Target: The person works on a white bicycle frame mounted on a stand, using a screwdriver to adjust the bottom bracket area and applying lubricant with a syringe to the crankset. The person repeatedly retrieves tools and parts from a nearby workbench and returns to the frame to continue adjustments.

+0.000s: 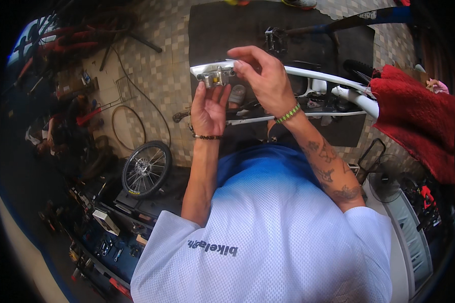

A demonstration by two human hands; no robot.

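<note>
Holding small silver metal brake caliper (215,78) against end of white bicycle frame tube (308,74). My left hand (209,108) cups caliper from below; right hand (260,78) pinches its top. Judging mounting mid-way; caliper seated, bolts unconfirmed.

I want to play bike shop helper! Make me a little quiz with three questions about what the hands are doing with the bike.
1. True or false: the left hand touches the small metal part on the white bike frame.
2. Which thing hangs at the right of the frame? A) a red towel B) a yellow bucket C) a green hat
3. Fill in: the loose wheel stands on the floor to the person's ____.

Key
1. True. Its fingers reach up under the part, while the right hand pinches it from above.
2. A, the red towel.
3. Left, beside the tool tray.
</note>
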